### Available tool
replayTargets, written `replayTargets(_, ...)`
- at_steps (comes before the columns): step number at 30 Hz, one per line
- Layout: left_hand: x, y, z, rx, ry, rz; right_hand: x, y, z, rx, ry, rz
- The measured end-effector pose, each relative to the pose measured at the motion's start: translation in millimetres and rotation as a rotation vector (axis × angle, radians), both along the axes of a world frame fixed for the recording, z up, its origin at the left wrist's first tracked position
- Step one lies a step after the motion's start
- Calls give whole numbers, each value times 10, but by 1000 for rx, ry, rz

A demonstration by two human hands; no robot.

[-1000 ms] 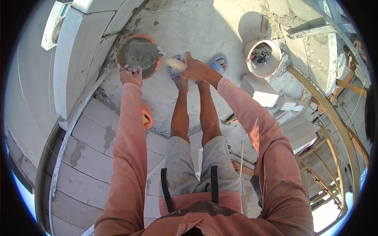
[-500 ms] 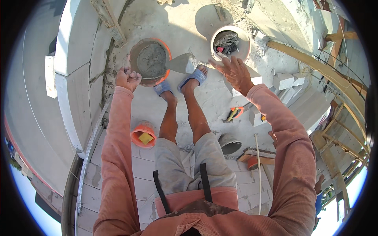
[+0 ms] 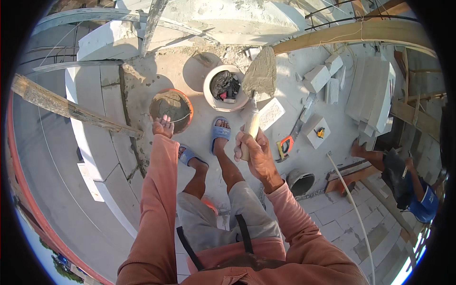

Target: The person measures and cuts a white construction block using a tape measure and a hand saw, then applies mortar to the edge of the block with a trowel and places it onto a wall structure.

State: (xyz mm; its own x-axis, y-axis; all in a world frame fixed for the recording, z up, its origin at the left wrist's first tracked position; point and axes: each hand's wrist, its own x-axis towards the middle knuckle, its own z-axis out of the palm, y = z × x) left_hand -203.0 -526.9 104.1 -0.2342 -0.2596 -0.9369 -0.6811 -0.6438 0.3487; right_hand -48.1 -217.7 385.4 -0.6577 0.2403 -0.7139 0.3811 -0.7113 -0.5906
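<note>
My right hand (image 3: pixel 259 154) is closed round the wooden handle of a trowel (image 3: pixel 261 76), whose broad blade points away from me and is coated with grey mortar. The blade is above the ground, just right of a white round tub (image 3: pixel 207 90) of dark debris. My left hand (image 3: pixel 164 127) has its fingers curled round the thin wire handle of an orange-rimmed bucket (image 3: pixel 191 111). Wet grey mortar (image 3: pixel 171 105) lies inside that bucket, which stands on the ground ahead of my feet.
A handsaw (image 3: pixel 286 146) lies right of my feet, near a white block (image 3: pixel 311 128) bearing a yellow tape measure (image 3: pixel 321 132). A dark bucket (image 3: pixel 301 183) lies tipped behind it. Timber props (image 3: pixel 71 107) slant at left. Another person (image 3: pixel 408 183) is at far right.
My right hand has swung the trowel away from the mortar bucket, and its blade now points forward instead of left. My left hand stays at the bucket. The view has shifted toward the right.
</note>
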Motion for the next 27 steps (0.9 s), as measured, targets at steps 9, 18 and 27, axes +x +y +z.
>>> replayTargets(9,363,-2166,773,-505,540,-1549,-1625,-222,506,-157,146,-331)
replayTargets(18,1211,-1608,1904,-600,284,-1770,-2439,712,-652,359,66,-607)
replayTargets(27,346,-2583,2123,-312,-173,-1491,-3206,415,-788,244,239,-778)
